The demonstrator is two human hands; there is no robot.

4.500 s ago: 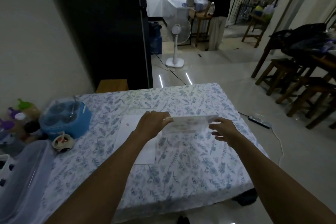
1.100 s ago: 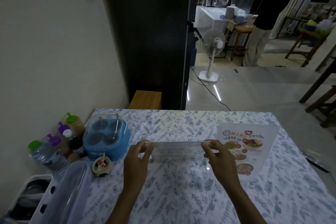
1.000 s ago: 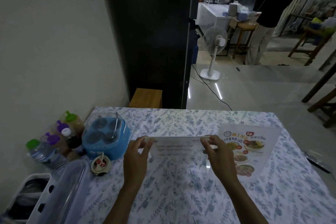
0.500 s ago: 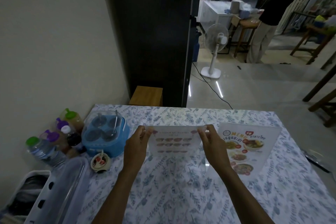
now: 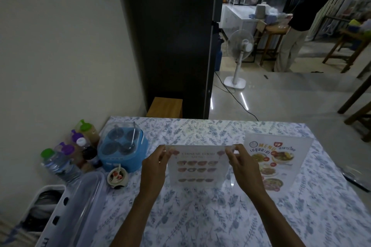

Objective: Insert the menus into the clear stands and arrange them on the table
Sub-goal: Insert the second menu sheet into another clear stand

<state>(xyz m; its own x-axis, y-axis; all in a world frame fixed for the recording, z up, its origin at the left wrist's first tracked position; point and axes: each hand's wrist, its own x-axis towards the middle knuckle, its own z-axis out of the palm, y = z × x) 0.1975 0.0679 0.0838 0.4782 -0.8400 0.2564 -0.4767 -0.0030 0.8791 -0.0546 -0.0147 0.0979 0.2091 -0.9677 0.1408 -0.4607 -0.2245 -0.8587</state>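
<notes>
A clear stand holding a Chinese food menu (image 5: pixel 197 166) stands upright in the middle of the floral-clothed table (image 5: pixel 200 216), its printed face toward me. My left hand (image 5: pixel 154 166) pinches its upper left corner and my right hand (image 5: pixel 244 164) pinches its upper right corner. To its right a second clear stand with a colourful menu (image 5: pixel 276 160) stands upright on the table, untouched.
A blue condiment caddy (image 5: pixel 122 150), a small sauce dish (image 5: pixel 117 176), several bottles (image 5: pixel 70 152) and a clear plastic box (image 5: pixel 74 206) crowd the table's left side. A wooden stool (image 5: pixel 165 107), a white fan (image 5: pixel 239 56) and a person (image 5: pixel 295 24) are beyond.
The stand with the Chinese food menu was held nearly flat a second ago; it has been tipped upright with both hands still on its top corners.
</notes>
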